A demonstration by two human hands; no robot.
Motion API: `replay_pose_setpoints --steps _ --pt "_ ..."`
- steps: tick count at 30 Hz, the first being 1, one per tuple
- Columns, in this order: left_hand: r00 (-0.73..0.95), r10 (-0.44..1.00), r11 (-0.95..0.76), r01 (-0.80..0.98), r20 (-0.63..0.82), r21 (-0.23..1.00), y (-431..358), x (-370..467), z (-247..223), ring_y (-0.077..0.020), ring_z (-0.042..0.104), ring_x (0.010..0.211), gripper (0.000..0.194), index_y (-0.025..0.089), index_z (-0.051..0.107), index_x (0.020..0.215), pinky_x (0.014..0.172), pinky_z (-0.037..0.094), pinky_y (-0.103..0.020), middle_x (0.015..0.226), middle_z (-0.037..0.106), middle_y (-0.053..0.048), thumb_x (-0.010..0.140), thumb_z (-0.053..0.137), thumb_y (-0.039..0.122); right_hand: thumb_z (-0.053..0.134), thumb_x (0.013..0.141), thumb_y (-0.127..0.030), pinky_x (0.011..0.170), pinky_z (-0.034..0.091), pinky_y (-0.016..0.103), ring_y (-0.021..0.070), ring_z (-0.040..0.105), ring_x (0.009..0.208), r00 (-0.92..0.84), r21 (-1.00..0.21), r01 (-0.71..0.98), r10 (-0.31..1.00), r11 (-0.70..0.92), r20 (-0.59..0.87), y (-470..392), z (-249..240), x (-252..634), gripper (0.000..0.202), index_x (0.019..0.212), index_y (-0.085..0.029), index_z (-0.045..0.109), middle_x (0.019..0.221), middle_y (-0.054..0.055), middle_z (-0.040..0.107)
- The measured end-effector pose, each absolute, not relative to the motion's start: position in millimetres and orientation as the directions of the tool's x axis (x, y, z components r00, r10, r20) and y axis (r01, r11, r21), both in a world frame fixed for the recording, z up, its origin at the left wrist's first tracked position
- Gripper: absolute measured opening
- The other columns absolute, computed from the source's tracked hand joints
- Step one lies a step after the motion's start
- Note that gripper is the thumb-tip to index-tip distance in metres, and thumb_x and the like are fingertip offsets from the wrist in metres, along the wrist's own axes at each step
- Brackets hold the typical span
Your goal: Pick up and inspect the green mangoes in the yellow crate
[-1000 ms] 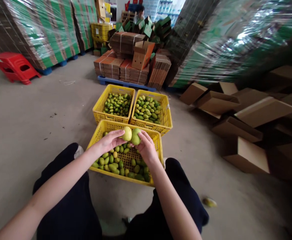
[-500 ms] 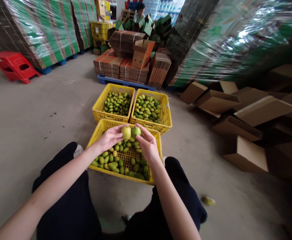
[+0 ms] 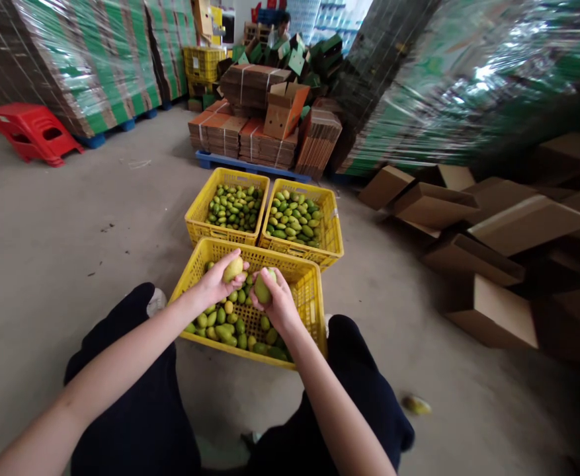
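One yellowish fruit (image 3: 233,269) gripped in left hand (image 3: 214,283), one green fruit (image 3: 264,289) gripped in right hand (image 3: 282,309). Side by side moments ago, now parted, above crate (image 3: 308,291) toward far edge; paired hold seems over.

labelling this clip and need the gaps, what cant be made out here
In the head view:
- Underside of the yellowish fruit: hidden by the left hand.
- Underside of the greenish fruit: hidden by the right hand.
- Part of the front crate: covered by both hands.
- Small object at lower right: too blurred to identify.
- Background person: lower body behind green boxes.
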State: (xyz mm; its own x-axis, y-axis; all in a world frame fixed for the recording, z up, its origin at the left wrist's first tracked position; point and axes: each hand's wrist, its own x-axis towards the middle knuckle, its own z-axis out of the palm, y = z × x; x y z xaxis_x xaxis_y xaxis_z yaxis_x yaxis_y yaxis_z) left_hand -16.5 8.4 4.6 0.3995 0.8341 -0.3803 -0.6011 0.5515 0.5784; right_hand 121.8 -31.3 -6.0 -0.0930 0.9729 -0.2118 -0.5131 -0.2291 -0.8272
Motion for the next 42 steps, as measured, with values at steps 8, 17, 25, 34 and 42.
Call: replay_pose_setpoints --steps 8,17,25,34,42 --pt "0.348 0.818 0.567 -0.621 -0.458 0.541 13.0 -15.5 -9.0 -0.0102 0.058 0.051 0.036 0.011 0.064 0.082 0.043 0.046 -0.019 0.069 0.064 -0.005 0.094 0.048 0.04 0.065 0.073 -0.061 0.043 0.035 0.026 0.0128 0.052 0.049 -0.053 -0.8 -0.535 0.956 -0.271 -0.288 -21.8 -17.9 123.0 0.041 0.072 -0.021 0.066 0.06 -0.001 0.061" --pt "0.361 0.792 0.6 -0.607 -0.492 0.521 6.4 -12.7 3.6 -0.0037 0.044 0.035 0.016 0.014 0.054 0.076 0.026 0.023 -0.01 0.062 0.052 0.003 0.084 0.059 0.027 0.075 0.065 -0.034 0.034 0.029 0.018 0.0079 0.05 0.048 -0.102 -0.589 -0.76 0.946 -0.273 -0.307 -20.0 -17.3 131.8 0.024 0.074 -0.02 0.059 0.07 -0.002 0.063" --pt "0.271 0.794 0.589 -0.564 -0.544 0.579 6.5 -8.2 4.1 -0.0096 0.049 0.036 0.026 0.015 0.051 0.064 0.031 0.037 -0.018 0.053 0.054 -0.001 0.086 0.051 0.028 0.074 0.067 -0.04 0.036 0.029 0.018 0.0064 0.045 0.044 -0.117 -0.568 -0.772 0.942 -0.286 -0.314 -17.6 -21.2 130.4 0.027 0.069 -0.018 0.059 0.061 -0.002 0.06" --pt "0.287 0.75 0.605 -0.662 -0.596 0.443 14.8 -9.2 -13.4 -0.0116 0.059 0.049 0.041 0.01 0.064 0.08 0.045 0.049 -0.021 0.066 0.066 -0.008 0.097 0.035 0.034 0.075 0.065 -0.048 0.05 0.041 0.023 0.0118 0.053 0.057 -0.064 -0.7 -0.645 0.934 -0.307 -0.351 -16.0 -25.5 125.3 0.031 0.067 -0.018 0.065 0.059 -0.002 0.06" --pt "0.219 0.764 0.563 -0.686 -0.606 0.461 7.7 -7.9 5.8 -0.0079 0.051 0.042 0.023 0.014 0.052 0.065 0.038 0.04 -0.015 0.055 0.055 0.0 0.086 0.056 0.023 0.064 0.073 -0.057 0.04 0.037 0.023 0.0132 0.054 0.048 -0.165 -0.616 -0.685 0.907 -0.389 -0.388 -16.3 -22.2 127.4 0.038 0.074 -0.019 0.062 0.059 0.001 0.063"
